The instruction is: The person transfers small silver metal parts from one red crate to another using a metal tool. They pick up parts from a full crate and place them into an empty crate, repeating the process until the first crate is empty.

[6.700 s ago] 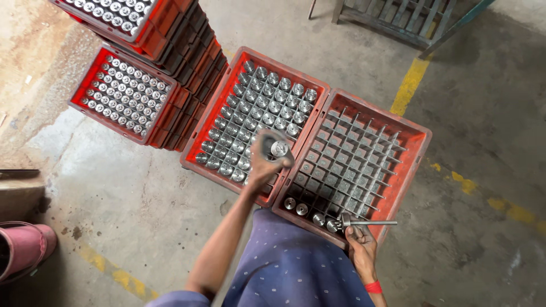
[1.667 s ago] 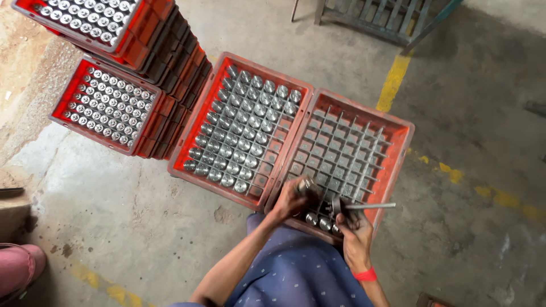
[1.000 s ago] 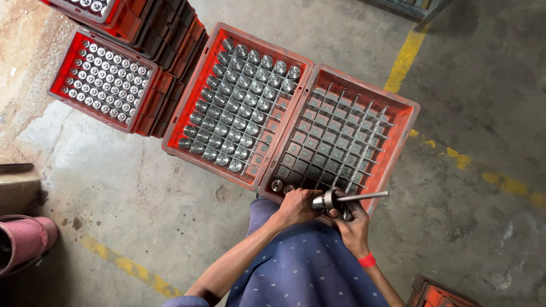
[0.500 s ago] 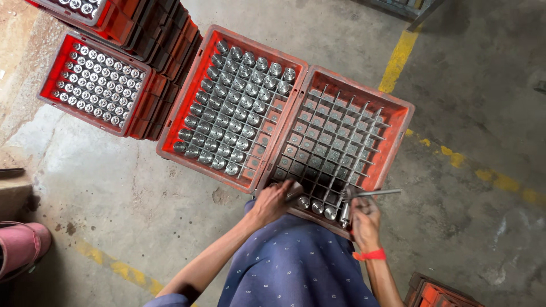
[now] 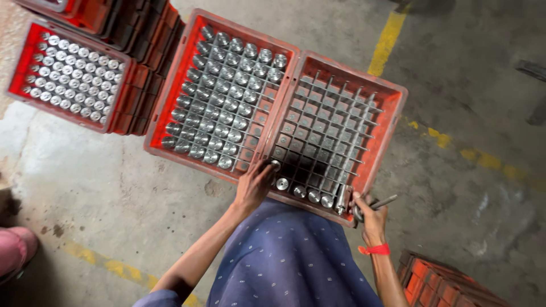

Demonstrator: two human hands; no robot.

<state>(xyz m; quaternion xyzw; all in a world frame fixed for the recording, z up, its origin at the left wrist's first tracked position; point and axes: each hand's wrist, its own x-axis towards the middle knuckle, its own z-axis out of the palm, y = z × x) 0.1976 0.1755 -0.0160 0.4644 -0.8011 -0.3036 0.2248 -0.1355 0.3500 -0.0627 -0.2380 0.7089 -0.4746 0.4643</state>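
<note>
Shiny round metal cylinder pinched by left hand at grid crate's near-left corner; right hand clenched around metal rod.

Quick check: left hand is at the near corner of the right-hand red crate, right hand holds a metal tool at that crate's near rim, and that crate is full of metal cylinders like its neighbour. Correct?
Not quite. In the head view the right-hand red crate is mostly bare grid, with metal cylinders only along its near row. The left hand and the right hand with its metal tool are as you say.
</note>
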